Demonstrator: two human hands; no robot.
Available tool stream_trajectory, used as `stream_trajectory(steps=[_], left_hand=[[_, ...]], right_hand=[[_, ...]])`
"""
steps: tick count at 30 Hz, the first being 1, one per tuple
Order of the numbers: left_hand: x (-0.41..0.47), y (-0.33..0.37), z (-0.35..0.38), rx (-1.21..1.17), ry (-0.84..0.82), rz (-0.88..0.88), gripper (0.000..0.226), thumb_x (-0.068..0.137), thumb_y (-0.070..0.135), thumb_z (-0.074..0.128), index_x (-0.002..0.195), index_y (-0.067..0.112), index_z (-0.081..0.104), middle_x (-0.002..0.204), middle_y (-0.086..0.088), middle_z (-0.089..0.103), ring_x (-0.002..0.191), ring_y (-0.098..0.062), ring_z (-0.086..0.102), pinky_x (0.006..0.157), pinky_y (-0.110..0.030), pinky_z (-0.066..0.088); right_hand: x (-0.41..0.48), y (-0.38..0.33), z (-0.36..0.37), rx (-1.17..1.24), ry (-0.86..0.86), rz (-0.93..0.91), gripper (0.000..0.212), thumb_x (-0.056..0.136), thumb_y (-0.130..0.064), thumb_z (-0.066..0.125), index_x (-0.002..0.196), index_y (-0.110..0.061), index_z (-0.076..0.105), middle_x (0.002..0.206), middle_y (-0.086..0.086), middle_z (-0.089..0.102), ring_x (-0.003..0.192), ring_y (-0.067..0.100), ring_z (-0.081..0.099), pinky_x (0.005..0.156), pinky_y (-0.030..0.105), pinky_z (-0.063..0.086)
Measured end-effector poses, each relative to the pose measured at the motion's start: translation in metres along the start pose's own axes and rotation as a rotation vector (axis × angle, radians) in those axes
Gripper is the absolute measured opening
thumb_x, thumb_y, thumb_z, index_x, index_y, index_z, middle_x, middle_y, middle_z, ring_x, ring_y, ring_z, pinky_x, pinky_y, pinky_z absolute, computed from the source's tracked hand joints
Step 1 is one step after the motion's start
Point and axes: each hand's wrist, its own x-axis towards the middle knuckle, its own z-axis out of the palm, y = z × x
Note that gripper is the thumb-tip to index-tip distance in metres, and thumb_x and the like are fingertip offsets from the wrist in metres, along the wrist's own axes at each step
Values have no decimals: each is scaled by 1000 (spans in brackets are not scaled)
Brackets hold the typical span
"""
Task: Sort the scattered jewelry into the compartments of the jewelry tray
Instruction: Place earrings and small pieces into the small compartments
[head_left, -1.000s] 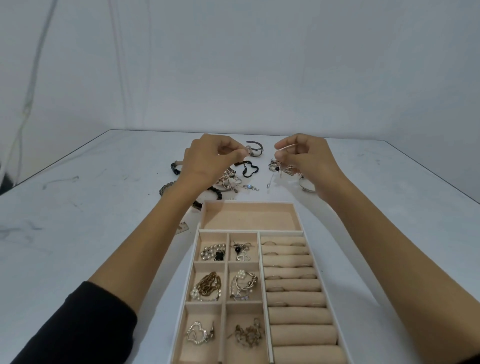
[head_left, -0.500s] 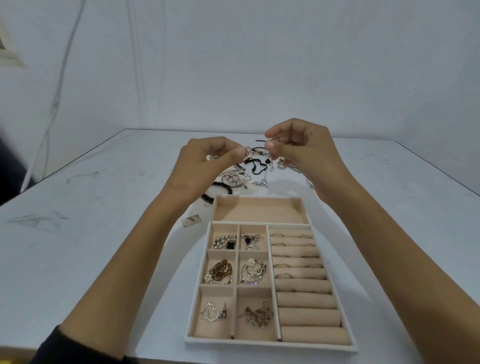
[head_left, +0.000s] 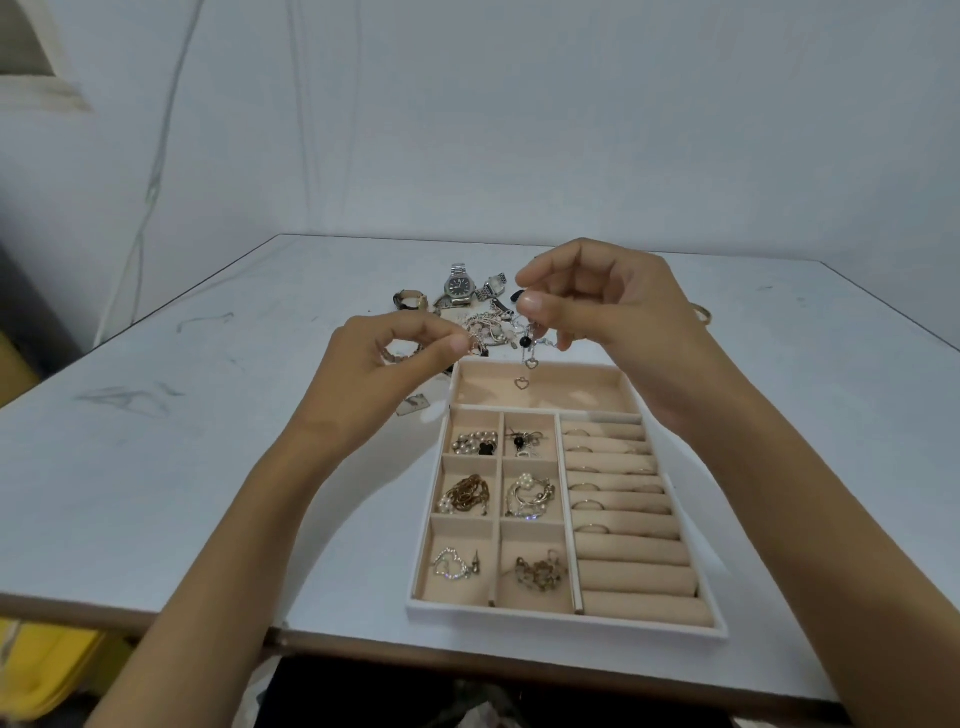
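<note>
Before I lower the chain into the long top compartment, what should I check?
1. Right hand pinches chain: ok.
2. Left hand holds the same chain: cannot tell; it pinches a small piece.
3. Chain hangs over top compartment: ok.
4. Compartment free of other pieces: ok.
5. Chain free of the pile: cannot tell.
6. Tray flat on table: ok.

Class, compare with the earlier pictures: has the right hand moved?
Yes: the right hand came from the loose pile toward the tray, its chain now dangling over the far compartment.
</note>
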Motion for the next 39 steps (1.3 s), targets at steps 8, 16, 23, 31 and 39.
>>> stream_trajectory(steps=[8, 16, 23, 31, 39], left_hand=[[-24, -6, -2, 54, 16, 12, 5, 84, 28, 70, 82, 27, 75, 88, 9, 73, 90, -2, 65, 81, -2, 40], [-37, 0, -2, -14, 40, 9, 5, 83, 24, 72, 80, 27, 75, 89, 14, 74, 92, 3, 65, 83, -2, 39], [-47, 1, -1, -2, 42, -9, 4, 81, 22, 74, 82, 20, 77, 86, 11, 74, 90, 5, 64, 78, 2, 36], [-51, 1, 0, 26, 31, -26, 3, 81, 24, 74, 79, 23, 76, 87, 15, 73, 88, 6, 64, 78, 2, 36], [-52, 1, 0, 55, 14, -15, 3, 81, 25, 74, 80, 24, 76, 88, 15, 73, 87, 7, 64, 78, 1, 37]], right_hand=[[-28, -9, 7, 6, -80, -10, 12, 81, -4, 71, 89, -13, 69, 72, -4, 66, 66, 13, 61, 59, 23, 46], [-63, -11, 8, 93, -196, 65, 12, 74, -5, 71, 84, -10, 68, 71, -4, 66, 62, 8, 60, 58, 14, 47], [-80, -5, 9, 18, -292, 135, 12, 73, -6, 73, 85, -7, 70, 73, 3, 68, 65, 21, 65, 64, 18, 52], [-84, -8, 17, -254, -406, 150, 12, 80, -6, 73, 87, -16, 70, 73, -1, 70, 61, 13, 62, 57, 16, 48], [-88, -6, 26, -478, -439, 116, 14, 77, -15, 76, 86, -25, 70, 73, -15, 71, 54, 16, 50, 56, 24, 40]])
